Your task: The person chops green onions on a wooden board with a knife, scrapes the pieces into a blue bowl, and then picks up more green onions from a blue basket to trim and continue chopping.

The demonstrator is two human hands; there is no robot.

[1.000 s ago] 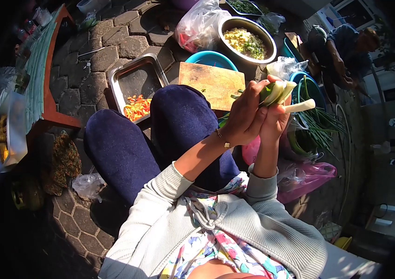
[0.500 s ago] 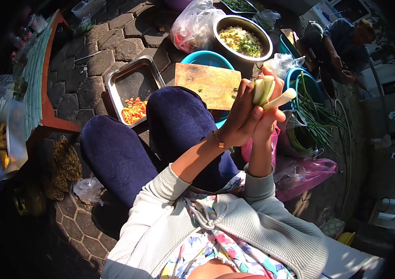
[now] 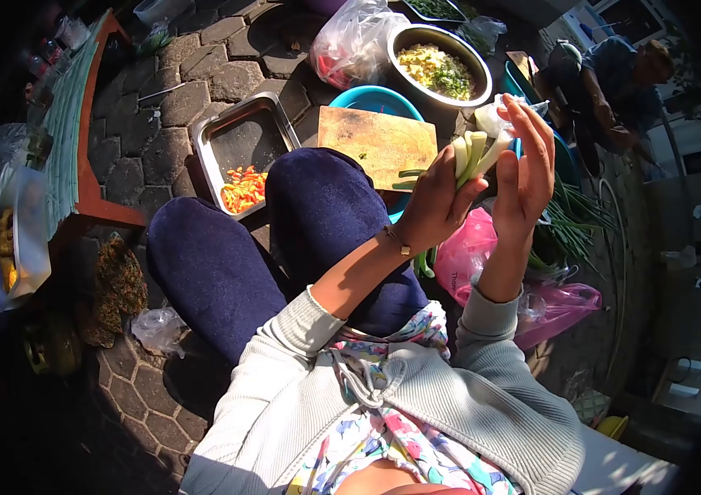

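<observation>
A small bunch of spring onions (image 3: 470, 157) with pale cut ends pointing up sits in my left hand (image 3: 433, 202), its fingers wrapped round the stalks. Green leaf ends stick out on the left side of that hand. My right hand (image 3: 525, 169) is just right of the white ends, fingers stretched up and apart from the thumb, gripping nothing. Behind my left hand a wooden cutting board (image 3: 375, 148) lies across a teal basin (image 3: 375, 99). More long spring onions (image 3: 573, 219) lie to the right, partly hidden by my right hand.
On the paving, a metal tray (image 3: 202, 144) holds chopped orange-red pieces (image 3: 243, 190). A large metal bowl (image 3: 441, 30) of chopped vegetables stands at the back beside a plastic bag (image 3: 350, 45). Pink bags (image 3: 561, 313) lie at right. Another person (image 3: 614, 91) sits at far right.
My right hand has come off the spring onions, opened and moved right. My left hand keeps hold of the bunch, whose white ends now stand more together.
</observation>
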